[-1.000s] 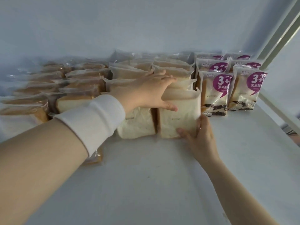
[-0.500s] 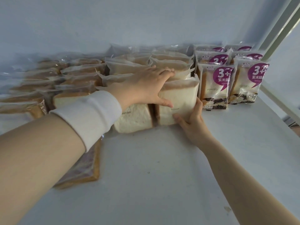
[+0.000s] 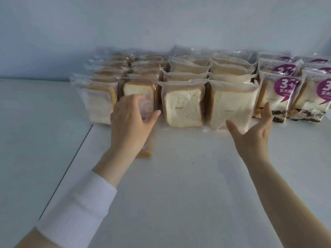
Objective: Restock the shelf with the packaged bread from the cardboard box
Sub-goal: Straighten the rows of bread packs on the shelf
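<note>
Rows of packaged bread stand on the white shelf (image 3: 179,194) against the back wall. At the front are two white-slice packs (image 3: 182,108) (image 3: 232,104), and crusted toast packs (image 3: 100,102) stand to their left. One toast pack with a pinkish filling (image 3: 146,151) lies flat in front of the rows. My left hand (image 3: 132,124) is spread over it, thumb out to the right. My right hand (image 3: 254,135) hovers open, palm towards the right white-slice pack, just short of it. The cardboard box is out of view.
Purple-labelled packs (image 3: 275,97) stand in rows at the right end. A dark seam (image 3: 71,158) runs diagonally down the left of the shelf, with a pale surface (image 3: 26,140) beyond it. A plain wall (image 3: 161,24) closes off the back.
Both hands have let go of the right white-slice pack, which now stands upright. My left hand has moved left onto the flat-lying pack and my right hand has drawn back. The view has pulled away.
</note>
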The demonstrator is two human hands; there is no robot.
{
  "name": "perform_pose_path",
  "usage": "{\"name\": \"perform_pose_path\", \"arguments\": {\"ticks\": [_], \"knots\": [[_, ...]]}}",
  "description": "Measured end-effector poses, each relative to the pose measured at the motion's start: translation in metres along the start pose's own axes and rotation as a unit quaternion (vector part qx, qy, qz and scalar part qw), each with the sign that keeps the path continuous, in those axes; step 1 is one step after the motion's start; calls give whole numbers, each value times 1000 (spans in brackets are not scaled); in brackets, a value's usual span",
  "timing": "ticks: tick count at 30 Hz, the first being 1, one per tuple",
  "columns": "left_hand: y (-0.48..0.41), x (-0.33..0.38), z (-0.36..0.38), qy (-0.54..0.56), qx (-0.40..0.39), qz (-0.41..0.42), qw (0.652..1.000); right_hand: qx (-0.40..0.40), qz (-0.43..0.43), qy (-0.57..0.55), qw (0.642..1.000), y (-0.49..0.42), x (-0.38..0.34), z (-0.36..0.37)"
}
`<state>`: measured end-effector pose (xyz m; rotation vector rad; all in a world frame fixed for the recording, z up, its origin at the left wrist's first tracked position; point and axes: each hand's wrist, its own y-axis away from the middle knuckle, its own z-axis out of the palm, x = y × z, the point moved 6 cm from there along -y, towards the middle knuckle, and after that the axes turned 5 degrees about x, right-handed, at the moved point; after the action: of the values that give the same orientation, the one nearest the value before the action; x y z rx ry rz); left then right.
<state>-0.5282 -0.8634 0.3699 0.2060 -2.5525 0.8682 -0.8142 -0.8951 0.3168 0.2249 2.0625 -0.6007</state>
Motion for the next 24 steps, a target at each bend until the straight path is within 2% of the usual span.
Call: {"name": "perform_pose_path", "arguments": {"ticks": [3, 5, 7, 9, 12, 16, 19, 24], "knots": [[27, -37, 9, -84, -68, -118, 987, -10, -23, 20, 999, 8, -13, 8], [37, -44, 19, -86, -100, -152, 980, -20, -22, 24, 999, 6, -20, 16], [42, -47, 27, -64, -94, -168, 979, -29, -9, 23, 999, 4, -22, 21], [45, -47, 27, -36, -61, -161, 984, -38, 9, 32, 999, 3, -21, 23], [47, -39, 16, 50, 16, -97, 994, -39, 14, 43, 998, 1, -19, 23], [32, -23, 10, 165, 109, -40, 979, -21, 9, 43, 999, -4, -20, 22], [9, -18, 21, 172, 117, -34, 977, -21, 19, 51, 998, -10, -17, 24], [-8, -23, 46, 109, 89, -13, 990, -25, -3, 59, 998, -15, -15, 27]]}}
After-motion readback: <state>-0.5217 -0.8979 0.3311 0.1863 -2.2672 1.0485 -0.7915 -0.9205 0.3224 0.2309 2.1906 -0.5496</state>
